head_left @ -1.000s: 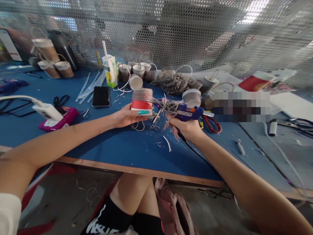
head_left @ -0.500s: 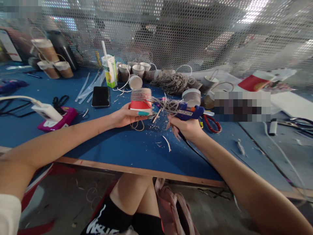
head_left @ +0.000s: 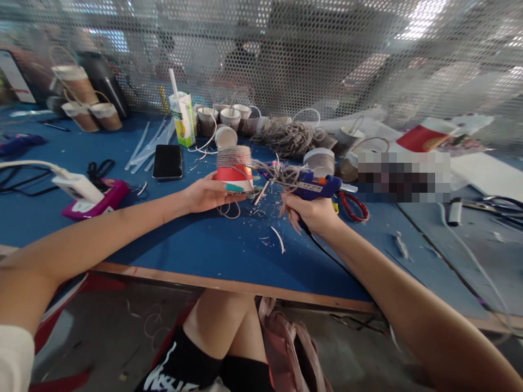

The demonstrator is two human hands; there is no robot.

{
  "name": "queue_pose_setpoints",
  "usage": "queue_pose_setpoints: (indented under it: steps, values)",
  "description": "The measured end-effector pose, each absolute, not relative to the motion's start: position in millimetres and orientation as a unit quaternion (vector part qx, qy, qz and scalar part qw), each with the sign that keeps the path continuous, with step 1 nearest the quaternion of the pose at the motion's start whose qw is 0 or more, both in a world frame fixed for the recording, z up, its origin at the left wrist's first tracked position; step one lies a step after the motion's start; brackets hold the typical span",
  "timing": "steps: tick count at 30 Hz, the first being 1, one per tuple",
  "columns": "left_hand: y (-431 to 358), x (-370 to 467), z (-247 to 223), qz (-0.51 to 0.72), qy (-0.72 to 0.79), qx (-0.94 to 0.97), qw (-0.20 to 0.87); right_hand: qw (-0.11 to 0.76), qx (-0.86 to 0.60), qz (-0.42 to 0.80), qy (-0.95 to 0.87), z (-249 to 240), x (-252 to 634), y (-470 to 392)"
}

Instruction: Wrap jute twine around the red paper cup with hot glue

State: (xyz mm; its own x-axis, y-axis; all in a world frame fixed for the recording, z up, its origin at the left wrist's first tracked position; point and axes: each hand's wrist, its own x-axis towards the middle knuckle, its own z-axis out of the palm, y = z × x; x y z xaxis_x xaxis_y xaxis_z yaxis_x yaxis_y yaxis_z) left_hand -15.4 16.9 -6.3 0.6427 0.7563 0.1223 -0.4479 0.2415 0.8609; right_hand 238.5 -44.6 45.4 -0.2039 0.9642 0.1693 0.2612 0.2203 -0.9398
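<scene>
- Centre: my left hand [head_left: 206, 194] grips a red cup [head_left: 229, 174], its upper part wound with twine [head_left: 233, 157].
- Right of centre: my right hand [head_left: 314, 214] holds a blue glue gun [head_left: 327, 189], its front end, wrapped in tangled cord [head_left: 289, 175], directed toward the cup.
- Upper centre: a drink carton [head_left: 184, 122] beside small cups [head_left: 207, 122]; a grey string heap [head_left: 288, 140] to their right.
- Left of centre: a black phone [head_left: 168, 161], lying flat.
- Bottom centre: a pink bag [head_left: 281, 337].

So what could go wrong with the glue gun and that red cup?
The glue gun points toward the red cup; if hot, it might burn the left hand holding the cup. Twine bunched at the gun's front might snag. The black cord trailing below the right hand might catch.
</scene>
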Motion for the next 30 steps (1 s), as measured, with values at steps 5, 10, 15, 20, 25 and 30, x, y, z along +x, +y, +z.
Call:
queue_pose_setpoints:
  steps: [5, 10, 15, 20, 25, 30]
  values:
    - [19.3, -17.2, -9.9, 0.372, 0.158, 0.497, 0.767, 0.431, -0.465, 0.411, -0.655, 43.7, 237.2, -44.8]
    - [18.1, -15.6, -8.8, 0.389, 0.159, 0.481, 0.77, 0.435, -0.465, 0.414, -0.651, 43.9, 236.8, -44.9]
    - [15.2, -13.6, -4.9, 0.396, 0.167, 0.483, 0.763, 0.436, -0.481, 0.402, -0.646, 44.8, 237.4, -44.4]
    - [16.6, -14.4, -6.3, 0.397, 0.161, 0.471, 0.771, 0.432, -0.486, 0.406, -0.642, 44.7, 237.8, -43.9]
    - [20.0, -16.4, -9.4, 0.391, 0.155, 0.477, 0.772, 0.432, -0.497, 0.403, -0.635, 43.8, 239.0, -42.5]
    - [21.0, -18.5, -9.4, 0.382, 0.155, 0.481, 0.774, 0.43, -0.496, 0.404, -0.638, 42.8, 240.5, -41.4]
